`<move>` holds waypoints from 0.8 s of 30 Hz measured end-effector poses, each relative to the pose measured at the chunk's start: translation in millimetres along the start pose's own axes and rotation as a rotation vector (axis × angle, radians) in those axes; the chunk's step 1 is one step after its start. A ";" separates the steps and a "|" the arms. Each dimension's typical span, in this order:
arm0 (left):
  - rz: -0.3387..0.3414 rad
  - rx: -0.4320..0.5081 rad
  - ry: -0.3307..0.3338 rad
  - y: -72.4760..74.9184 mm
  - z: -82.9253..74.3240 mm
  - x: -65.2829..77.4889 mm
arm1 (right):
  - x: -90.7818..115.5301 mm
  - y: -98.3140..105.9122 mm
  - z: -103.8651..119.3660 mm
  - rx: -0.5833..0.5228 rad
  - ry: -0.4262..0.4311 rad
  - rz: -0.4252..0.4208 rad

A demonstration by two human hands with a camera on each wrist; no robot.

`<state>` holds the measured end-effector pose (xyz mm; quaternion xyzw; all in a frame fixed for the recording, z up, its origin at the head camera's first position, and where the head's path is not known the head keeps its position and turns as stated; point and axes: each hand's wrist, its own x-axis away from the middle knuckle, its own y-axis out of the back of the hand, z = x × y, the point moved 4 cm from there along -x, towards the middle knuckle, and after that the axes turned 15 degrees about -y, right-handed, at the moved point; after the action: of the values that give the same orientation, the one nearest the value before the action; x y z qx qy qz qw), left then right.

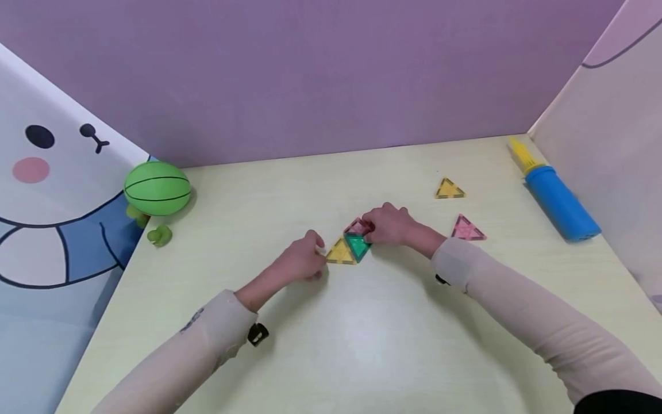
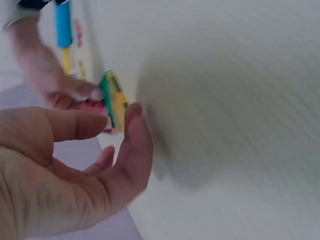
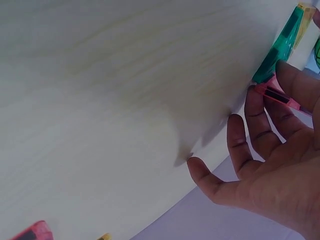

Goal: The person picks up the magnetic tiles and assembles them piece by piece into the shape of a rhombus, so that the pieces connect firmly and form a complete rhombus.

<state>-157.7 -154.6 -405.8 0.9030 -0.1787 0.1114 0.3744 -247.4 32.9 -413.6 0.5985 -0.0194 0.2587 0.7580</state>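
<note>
Three triangular magnetic tiles lie side by side on the table in the head view: a yellow tile [image 1: 341,253], a green tile [image 1: 357,246] in the middle and a pink tile [image 1: 355,227] behind. My right hand [image 1: 389,226] pinches the pink tile between thumb and fingers, its edge [image 3: 278,95] showing in the right wrist view while the other fingers spread out. At the yellow tile's left corner is my left hand [image 1: 305,257], thumb and fingers apart with nothing between them. Its fingertips overlap that tile's edge [image 2: 119,102] in the left wrist view.
Farther right on the table [image 1: 362,345] lie another yellow triangle [image 1: 449,189] and another pink triangle [image 1: 468,229]. A blue pump [image 1: 561,202] with a yellow nozzle is by the right wall. At the left edge sit a green striped ball [image 1: 157,190] and a small green toy [image 1: 160,236].
</note>
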 end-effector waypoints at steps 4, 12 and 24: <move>0.025 0.352 0.071 11.9 6.7 10.5 | -0.2 0.7 1.0 0.002 -0.002 -0.006; 0.041 0.668 0.113 15.2 12.8 20.7 | 0.0 -0.3 0.5 0.002 -0.012 0.006; -0.040 1.014 0.211 10.0 16.1 22.7 | 1.5 -1.4 2.0 -0.004 -0.020 0.008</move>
<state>-140.0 -178.1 -403.0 0.9580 -0.0462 0.2675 -0.0922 -245.0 31.4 -413.7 0.5994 -0.0297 0.2555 0.7580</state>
